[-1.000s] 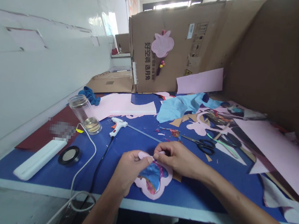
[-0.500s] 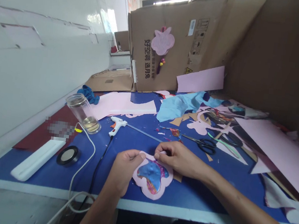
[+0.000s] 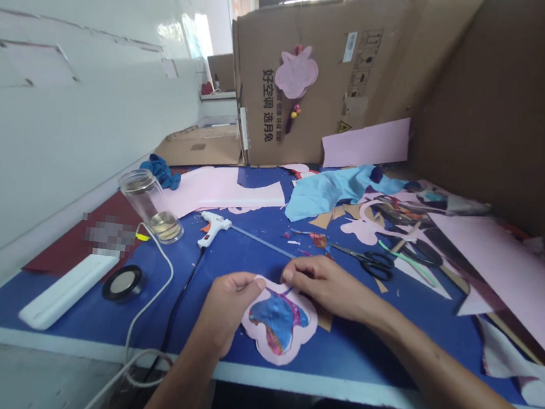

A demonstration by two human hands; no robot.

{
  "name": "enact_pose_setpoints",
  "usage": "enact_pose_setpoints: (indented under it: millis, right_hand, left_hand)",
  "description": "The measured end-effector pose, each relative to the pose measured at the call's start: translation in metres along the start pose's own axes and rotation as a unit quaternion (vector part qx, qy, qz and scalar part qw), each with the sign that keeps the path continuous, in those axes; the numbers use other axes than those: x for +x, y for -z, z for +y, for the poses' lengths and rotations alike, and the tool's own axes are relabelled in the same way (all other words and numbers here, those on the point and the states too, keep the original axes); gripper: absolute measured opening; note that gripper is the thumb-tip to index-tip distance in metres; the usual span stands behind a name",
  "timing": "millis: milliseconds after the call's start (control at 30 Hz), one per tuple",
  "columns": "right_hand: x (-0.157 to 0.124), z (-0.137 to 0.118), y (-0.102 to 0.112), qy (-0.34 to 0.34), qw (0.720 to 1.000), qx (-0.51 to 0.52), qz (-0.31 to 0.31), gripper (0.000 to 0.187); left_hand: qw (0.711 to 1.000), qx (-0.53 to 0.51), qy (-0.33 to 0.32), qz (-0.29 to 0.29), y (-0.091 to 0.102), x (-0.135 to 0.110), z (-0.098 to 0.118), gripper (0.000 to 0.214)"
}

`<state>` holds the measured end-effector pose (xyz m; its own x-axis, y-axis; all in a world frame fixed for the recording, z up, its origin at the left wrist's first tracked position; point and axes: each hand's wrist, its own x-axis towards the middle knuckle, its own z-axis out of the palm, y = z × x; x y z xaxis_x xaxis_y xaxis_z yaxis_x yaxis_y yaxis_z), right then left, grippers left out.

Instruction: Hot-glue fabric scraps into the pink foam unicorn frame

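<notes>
Person's left hand (image 3: 226, 304) and right hand (image 3: 329, 286) side by side at near center, fingertips close but apart. Left forearm (image 3: 181, 378), bare, angles up from near edge, left of center; wrist almost straight, back of hand up, thumb and forefinger in pinching pose. Right forearm (image 3: 436, 361), bare, reaches in on long slant from near right; wrist slightly bent, fingers curled inward toward thumb. Whether right fingertips meet, unclear.

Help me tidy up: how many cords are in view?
2: a black cord from the glue gun and a white cord looping at the table's near edge, both left of the left hand. Others may be hidden.
</notes>
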<state>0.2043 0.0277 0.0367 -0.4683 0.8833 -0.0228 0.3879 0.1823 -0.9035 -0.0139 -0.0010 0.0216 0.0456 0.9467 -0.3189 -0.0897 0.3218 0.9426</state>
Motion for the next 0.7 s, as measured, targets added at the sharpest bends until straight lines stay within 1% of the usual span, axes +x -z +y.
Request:
enact_pose_setpoints:
  millis: [133,300,467,633,700]
  right_hand:
    - [0.0,0.002,0.006,0.004,1.0,0.02,0.002,0.043]
    - [-0.005,0.007,0.014,-0.021,0.996,0.079,0.021,0.047]
    - [-0.007,0.01,0.011,-0.036,0.992,0.112,0.035,0.039]
    - [-0.002,0.008,0.003,-0.043,0.993,0.105,0.041,0.03]
    - [0.001,0.011,0.0,-0.045,0.993,0.097,0.048,0.029]
  left_hand:
    - [1.0,0.001,-0.002,-0.005,0.0,0.0,0.001,0.043]
    - [1.0,-0.007,-0.007,0.001,0.0,-0.001,0.001,0.043]
    - [1.0,-0.009,-0.012,0.01,0.001,0.0,-0.002,0.043]
    - [1.0,0.01,-0.019,0.008,0.003,0.006,0.0,0.042]
    - [0.999,0.028,-0.028,0.023,0.004,0.01,0.002,0.04]
